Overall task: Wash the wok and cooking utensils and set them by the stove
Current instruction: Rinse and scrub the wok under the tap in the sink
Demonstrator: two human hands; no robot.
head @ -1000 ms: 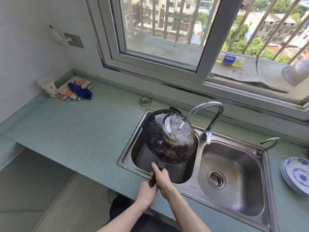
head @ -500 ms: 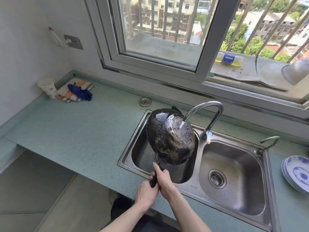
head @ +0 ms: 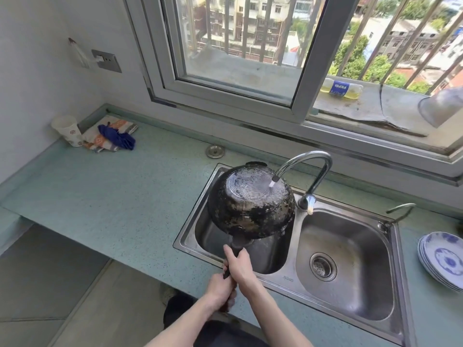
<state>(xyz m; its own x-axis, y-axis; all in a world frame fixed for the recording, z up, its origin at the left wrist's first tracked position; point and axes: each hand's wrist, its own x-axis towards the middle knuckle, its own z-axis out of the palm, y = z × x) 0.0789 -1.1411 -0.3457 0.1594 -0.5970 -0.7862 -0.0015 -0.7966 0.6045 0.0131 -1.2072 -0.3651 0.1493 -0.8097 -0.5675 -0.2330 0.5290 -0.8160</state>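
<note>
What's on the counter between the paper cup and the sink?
Beside the paper cup lie folded cloths; nearer the sink sits a round metal plug. Head view.

The wok (head: 250,204), at the centre of the frame, shows a blackened metal underside, rough and flaky with burnt crust on its flanks, wet and glistening on its flat base. Its handle (head: 236,242) is dark and matt. Below it the sink (head: 348,269) is brushed stainless steel with a dull sheen, and the curved tap (head: 313,169) is polished, mirror-bright metal. The countertop (head: 112,199) is smooth, speckled pale green. At upper left lie a paper cup (head: 67,131) and soft blue cloth (head: 117,140). At right, 1 stack of glossy plates (head: 443,259) looks like glazed ceramic.
</note>
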